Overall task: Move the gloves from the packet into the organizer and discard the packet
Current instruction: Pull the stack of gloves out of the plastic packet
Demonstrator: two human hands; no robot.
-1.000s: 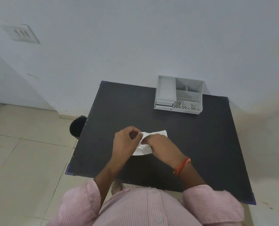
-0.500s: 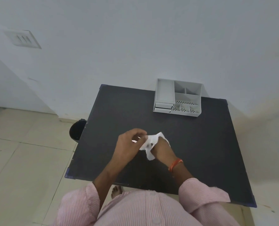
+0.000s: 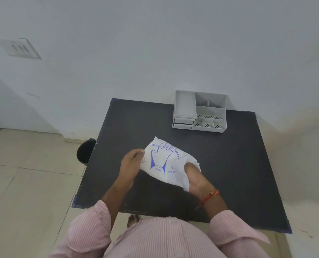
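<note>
Above the black table point(image 3: 239, 164), left hand point(image 3: 130, 164) pinching packet point(image 3: 166, 162), right hand point(image 3: 196, 177) apparently gripping inside it, organizer point(image 3: 199, 112) compartments empty

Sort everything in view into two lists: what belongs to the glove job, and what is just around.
Belongs to the job:
- glove packet, held above the table by both hands
- left hand and right hand
- grey organizer, its compartments look empty
- black bin on the floor, likely for the packet

Just around:
- black table
- wall switch plate
</note>
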